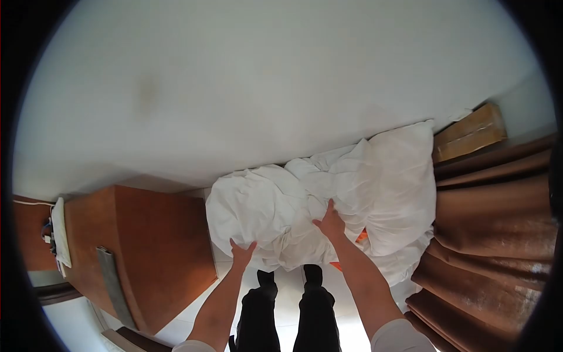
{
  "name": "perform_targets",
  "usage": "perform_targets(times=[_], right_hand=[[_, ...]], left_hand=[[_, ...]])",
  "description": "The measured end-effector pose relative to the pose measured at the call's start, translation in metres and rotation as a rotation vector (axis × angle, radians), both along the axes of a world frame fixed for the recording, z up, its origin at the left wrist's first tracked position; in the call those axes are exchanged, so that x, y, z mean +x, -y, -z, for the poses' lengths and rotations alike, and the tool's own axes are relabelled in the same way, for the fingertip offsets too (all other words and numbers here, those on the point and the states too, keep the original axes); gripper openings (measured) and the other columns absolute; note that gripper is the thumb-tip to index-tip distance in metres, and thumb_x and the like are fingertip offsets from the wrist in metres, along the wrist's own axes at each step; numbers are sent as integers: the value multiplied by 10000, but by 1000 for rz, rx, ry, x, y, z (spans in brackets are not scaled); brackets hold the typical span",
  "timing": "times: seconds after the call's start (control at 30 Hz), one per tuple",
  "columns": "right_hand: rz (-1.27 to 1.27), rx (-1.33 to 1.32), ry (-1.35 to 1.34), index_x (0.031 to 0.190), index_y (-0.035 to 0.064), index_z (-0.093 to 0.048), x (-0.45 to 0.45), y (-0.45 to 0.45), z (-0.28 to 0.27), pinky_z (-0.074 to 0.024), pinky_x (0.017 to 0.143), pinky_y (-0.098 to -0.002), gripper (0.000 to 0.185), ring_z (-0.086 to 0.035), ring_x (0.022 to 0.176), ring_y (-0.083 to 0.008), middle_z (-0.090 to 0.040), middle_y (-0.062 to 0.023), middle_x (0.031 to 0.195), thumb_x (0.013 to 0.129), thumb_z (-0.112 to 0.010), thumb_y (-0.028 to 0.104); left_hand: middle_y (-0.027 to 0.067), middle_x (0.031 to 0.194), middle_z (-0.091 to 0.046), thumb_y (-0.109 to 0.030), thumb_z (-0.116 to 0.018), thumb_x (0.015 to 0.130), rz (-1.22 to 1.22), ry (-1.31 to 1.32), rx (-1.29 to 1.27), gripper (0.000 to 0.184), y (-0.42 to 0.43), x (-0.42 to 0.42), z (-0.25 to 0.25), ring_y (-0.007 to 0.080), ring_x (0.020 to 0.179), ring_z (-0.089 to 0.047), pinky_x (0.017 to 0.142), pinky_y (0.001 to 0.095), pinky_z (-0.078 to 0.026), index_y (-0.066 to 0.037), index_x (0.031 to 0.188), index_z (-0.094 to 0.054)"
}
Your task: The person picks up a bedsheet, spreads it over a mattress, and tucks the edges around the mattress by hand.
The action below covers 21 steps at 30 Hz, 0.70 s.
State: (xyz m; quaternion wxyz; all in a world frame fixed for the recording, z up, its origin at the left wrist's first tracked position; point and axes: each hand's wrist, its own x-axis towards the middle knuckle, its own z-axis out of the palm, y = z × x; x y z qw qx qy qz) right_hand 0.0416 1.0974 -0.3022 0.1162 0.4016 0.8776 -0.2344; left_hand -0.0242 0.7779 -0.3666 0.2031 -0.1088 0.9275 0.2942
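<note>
A large heap of crumpled white bedding (252,202) lies along the foot of the wall in front of me. At its near left edge is my left hand (241,256), thumb and fingers spread apart. My right hand (332,224) reaches over the middle of the heap, also with thumb and finger apart; whether it presses on the cloth I cannot tell. A plump white pillow (402,170) or similar stuffed piece leans on the wall at the heap's right end. Bits of orange (362,236) show among the folds to the right of my right hand.
A brown wooden cabinet (161,246) stands on the left, with a white folded item (60,234) at its far side. Brown curtains (498,223) hang on the right, below a cardboard box (472,134). My feet (313,274) are on the pale tiled floor (287,293).
</note>
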Motion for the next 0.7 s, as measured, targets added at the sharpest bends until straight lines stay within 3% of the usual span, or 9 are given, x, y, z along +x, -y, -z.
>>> perform_targets(times=[0.13,0.2,0.23,0.3,0.33,0.5,0.57,0.63,0.7], right_hand=[[-81,-136,81,1253,41,-360,-5,-29,63,-456,738,-475,559,-575,918,-380,-588,-231,966,796,-610,245],[-250,6,-372,1185,11,-434,3,-51,64,-468,644,-440,453,-612,769,-310,-594,-203,920,809,-600,200],[-261,7,-374,1185,11,-434,3,-62,40,-468,644,-440,453,-612,769,-310,-594,-203,920,809,-600,200],[31,-256,-483,1134,-8,-481,10,-83,-32,-465,567,-351,351,-571,634,-191,-598,-147,882,824,-569,131],[82,-257,-588,1134,-6,-483,14,-95,-77,-456,554,-309,338,-537,621,-153,-592,-116,877,826,-559,109],[352,-227,-1075,1136,8,-482,31,-187,-264,-431,537,-220,295,-479,615,-92,-551,-33,897,853,-511,86],[575,-239,-1100,1172,4,-448,35,-231,-311,-444,549,-233,340,-537,672,-106,-563,-63,934,849,-511,91],[548,-282,-1017,1198,1,-426,33,-258,-354,-457,582,-250,380,-562,747,-137,-563,-88,962,843,-522,96],[519,-327,-915,1223,-2,-404,36,-260,-383,-471,616,-267,420,-587,823,-167,-563,-113,991,837,-533,101]], left_hand=[[266,1091,-557,-333,-645,789,-358,20,-130,624,-38,-13,46,387,1048,-538,860,426,-451,39,1230,-406],[194,871,-623,-302,-585,844,-13,56,32,466,-11,-27,57,329,843,-618,760,420,-488,45,1132,-466],[194,871,-623,-302,-585,844,-23,54,35,466,-12,-30,47,329,843,-618,760,420,-488,45,1132,-466],[111,666,-584,-237,-512,891,-189,262,473,316,-9,-38,11,230,616,-597,648,377,-501,35,1052,-498],[71,705,-564,-181,-487,902,-210,282,482,244,-17,-42,-31,133,638,-557,651,301,-486,6,1059,-509],[11,947,-583,-140,-466,919,-432,7,959,198,-13,-57,-205,87,870,-530,757,259,-437,-43,1074,-541],[7,1016,-584,-127,-444,930,-295,-110,989,214,-18,-60,-297,90,899,-531,791,253,-428,-54,1109,-538],[38,1068,-574,-109,-411,940,-248,-187,1133,230,-25,-60,-385,122,986,-538,887,279,-416,-21,1126,-515],[54,1073,-569,-100,-404,940,-241,-284,1200,228,-26,-65,-467,142,989,-546,889,292,-423,-10,1125,-502]])
